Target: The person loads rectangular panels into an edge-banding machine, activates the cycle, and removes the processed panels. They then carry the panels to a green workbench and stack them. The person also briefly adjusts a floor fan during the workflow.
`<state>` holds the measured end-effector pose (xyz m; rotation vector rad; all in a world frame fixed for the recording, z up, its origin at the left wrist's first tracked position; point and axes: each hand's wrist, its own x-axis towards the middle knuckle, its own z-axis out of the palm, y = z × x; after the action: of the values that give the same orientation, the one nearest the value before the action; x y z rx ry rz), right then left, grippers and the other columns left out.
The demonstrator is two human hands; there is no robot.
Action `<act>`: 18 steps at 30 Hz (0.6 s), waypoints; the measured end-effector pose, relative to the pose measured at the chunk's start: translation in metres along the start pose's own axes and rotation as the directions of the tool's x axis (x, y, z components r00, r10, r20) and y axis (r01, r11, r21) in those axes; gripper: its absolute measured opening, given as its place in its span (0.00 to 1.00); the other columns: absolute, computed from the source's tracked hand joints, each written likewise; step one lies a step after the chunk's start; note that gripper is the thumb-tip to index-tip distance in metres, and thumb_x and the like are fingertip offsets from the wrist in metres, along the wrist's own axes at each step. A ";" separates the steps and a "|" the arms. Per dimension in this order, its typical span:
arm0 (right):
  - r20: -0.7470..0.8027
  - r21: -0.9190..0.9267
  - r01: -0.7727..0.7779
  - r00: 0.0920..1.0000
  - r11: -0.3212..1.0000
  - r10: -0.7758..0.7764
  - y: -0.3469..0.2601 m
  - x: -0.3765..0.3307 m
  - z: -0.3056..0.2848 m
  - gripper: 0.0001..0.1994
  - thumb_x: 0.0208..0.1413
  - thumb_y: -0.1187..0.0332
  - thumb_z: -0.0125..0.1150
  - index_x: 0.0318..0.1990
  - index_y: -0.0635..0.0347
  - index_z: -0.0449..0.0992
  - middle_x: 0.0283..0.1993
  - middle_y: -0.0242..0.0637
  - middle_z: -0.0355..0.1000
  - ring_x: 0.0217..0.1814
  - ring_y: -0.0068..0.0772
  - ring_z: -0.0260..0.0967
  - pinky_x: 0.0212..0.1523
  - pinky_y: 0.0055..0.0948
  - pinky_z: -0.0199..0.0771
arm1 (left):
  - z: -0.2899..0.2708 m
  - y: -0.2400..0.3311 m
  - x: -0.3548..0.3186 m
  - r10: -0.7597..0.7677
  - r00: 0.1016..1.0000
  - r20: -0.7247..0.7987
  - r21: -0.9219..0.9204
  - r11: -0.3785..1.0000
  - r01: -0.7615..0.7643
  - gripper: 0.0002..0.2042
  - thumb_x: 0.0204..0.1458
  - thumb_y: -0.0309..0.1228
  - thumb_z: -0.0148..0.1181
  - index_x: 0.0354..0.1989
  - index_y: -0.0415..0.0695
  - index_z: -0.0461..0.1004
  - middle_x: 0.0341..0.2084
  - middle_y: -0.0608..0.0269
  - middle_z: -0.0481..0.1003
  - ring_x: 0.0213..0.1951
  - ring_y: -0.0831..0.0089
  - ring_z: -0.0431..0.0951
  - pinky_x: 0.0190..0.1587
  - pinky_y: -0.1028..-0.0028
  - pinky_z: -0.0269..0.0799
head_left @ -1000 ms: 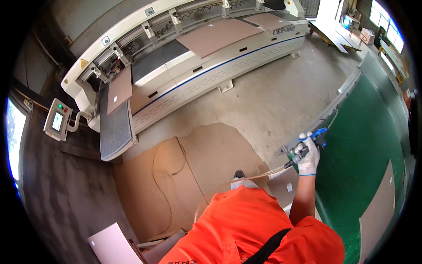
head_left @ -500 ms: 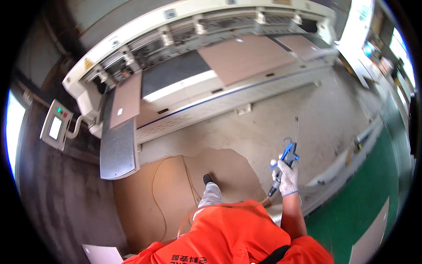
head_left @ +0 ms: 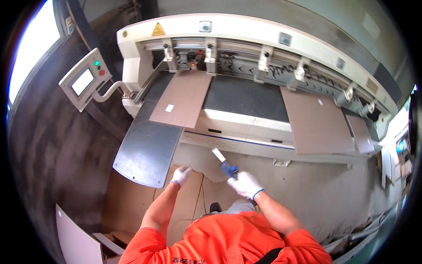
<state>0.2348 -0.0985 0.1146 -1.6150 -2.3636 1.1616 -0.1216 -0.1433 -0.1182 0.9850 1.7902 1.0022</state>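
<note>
Air gun (head_left: 225, 163) — gripped in the right hand (head_left: 244, 184), nozzle aimed at the machine (head_left: 246, 66); left hand (head_left: 180, 175) hangs empty, fingers loose.

Right hand (head_left: 245, 184), white glove, grips a blue-handled air gun (head_left: 225, 163), nozzle pointing toward the panel machine (head_left: 246, 66). Left hand (head_left: 180, 175), gloved, hangs loose beside the grey metal infeed plate (head_left: 147, 149). Brown boards (head_left: 184, 99) lie on the machine bed. Control screen (head_left: 82, 83) sits at left.

Yellow triangular warning sign (head_left: 158, 30) on machine housing, seemingly pale touchscreen (head_left: 82, 82) left
</note>
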 end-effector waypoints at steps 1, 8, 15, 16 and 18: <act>-0.083 0.090 -0.082 0.993 0.993 0.089 -0.001 0.027 -0.013 0.19 0.58 0.53 0.59 0.33 0.64 0.79 0.32 0.58 0.77 0.38 0.65 0.77 0.39 0.54 0.76 | 0.001 0.014 0.030 -0.079 0.997 0.003 -0.221 0.972 0.078 0.25 0.62 0.41 0.64 0.62 0.37 0.74 0.43 0.60 0.81 0.38 0.65 0.82 0.42 0.66 0.78; 0.176 0.457 -0.303 0.953 0.836 0.249 0.008 0.168 -0.089 0.07 0.60 0.63 0.65 0.35 0.54 0.77 0.24 0.29 0.72 0.17 0.23 0.66 0.17 0.29 0.67 | 0.010 0.097 0.207 -0.491 0.871 0.015 -0.865 0.430 0.258 0.23 0.66 0.46 0.61 0.59 0.39 0.71 0.50 0.55 0.78 0.53 0.54 0.79 0.52 0.50 0.76; 0.307 0.416 -0.303 0.934 0.858 0.181 0.012 0.332 -0.103 0.09 0.61 0.62 0.65 0.34 0.57 0.76 0.27 0.30 0.73 0.20 0.22 0.68 0.20 0.27 0.69 | 0.066 0.105 0.237 -0.459 0.869 -0.184 -0.785 0.601 0.150 0.13 0.65 0.39 0.59 0.50 0.42 0.73 0.41 0.59 0.75 0.43 0.64 0.78 0.38 0.58 0.80; 0.369 0.445 -0.336 0.914 0.830 0.172 0.019 0.349 -0.100 0.10 0.62 0.61 0.65 0.35 0.56 0.76 0.28 0.31 0.74 0.20 0.22 0.68 0.20 0.26 0.69 | 0.084 0.115 0.221 -0.476 0.872 -0.116 -0.771 0.597 0.223 0.15 0.64 0.39 0.60 0.51 0.42 0.73 0.41 0.59 0.76 0.43 0.64 0.78 0.38 0.58 0.80; 0.452 0.480 -0.370 0.881 0.795 0.138 0.032 0.376 -0.094 0.12 0.63 0.60 0.67 0.44 0.57 0.76 0.30 0.32 0.75 0.21 0.22 0.71 0.20 0.25 0.70 | 0.114 0.144 0.176 -0.537 0.843 0.018 -0.788 0.511 0.343 0.18 0.61 0.40 0.63 0.54 0.42 0.73 0.43 0.57 0.76 0.43 0.62 0.78 0.42 0.57 0.80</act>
<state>0.1301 0.2660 0.0296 -1.6198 -1.7077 2.1711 -0.0453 0.0957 -0.0765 -0.1595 1.4081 1.3856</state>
